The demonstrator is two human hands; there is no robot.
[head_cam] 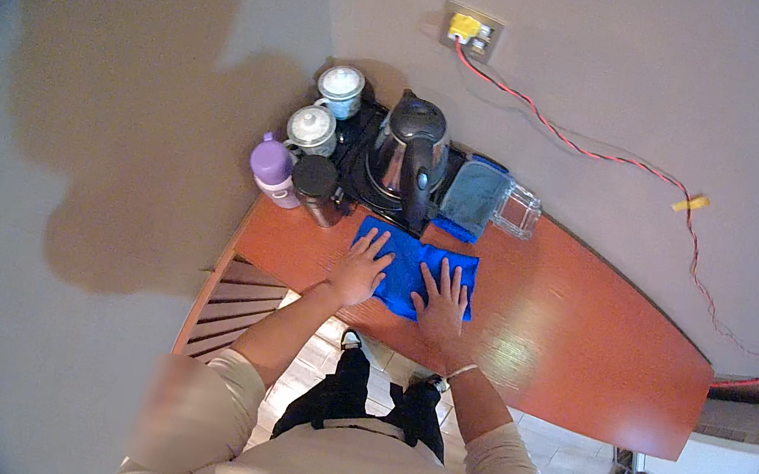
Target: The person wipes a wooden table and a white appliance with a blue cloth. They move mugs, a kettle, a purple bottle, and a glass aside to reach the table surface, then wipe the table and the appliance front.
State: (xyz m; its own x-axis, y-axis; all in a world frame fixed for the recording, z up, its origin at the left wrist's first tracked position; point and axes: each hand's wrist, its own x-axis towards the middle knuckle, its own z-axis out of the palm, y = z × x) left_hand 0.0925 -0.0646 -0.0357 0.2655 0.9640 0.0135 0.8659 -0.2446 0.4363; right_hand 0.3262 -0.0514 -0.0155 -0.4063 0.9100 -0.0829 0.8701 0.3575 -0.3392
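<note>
A bright blue cloth [404,276] lies spread on the reddish-brown wooden tabletop [583,334], near its front edge. Its right part looks like a separate or folded layer; which of these I cannot tell. My left hand [359,272] rests palm down on the cloth's left side, fingers apart. On the right side, my right hand [443,300] presses flat with spread fingers, a pale band around its wrist. Just beyond the cloth stands an electric kettle [405,154], black and shiny metal, on a black tray [366,132].
Two lidded cups [341,89] [313,128], a purple bottle [274,165] and a dark tumbler [317,188] crowd the left corner. Right of the kettle are a blue-edged pouch [475,193] and a clear plastic box [520,211]. A red-black wire [577,150] hangs from a wall socket [487,35].
</note>
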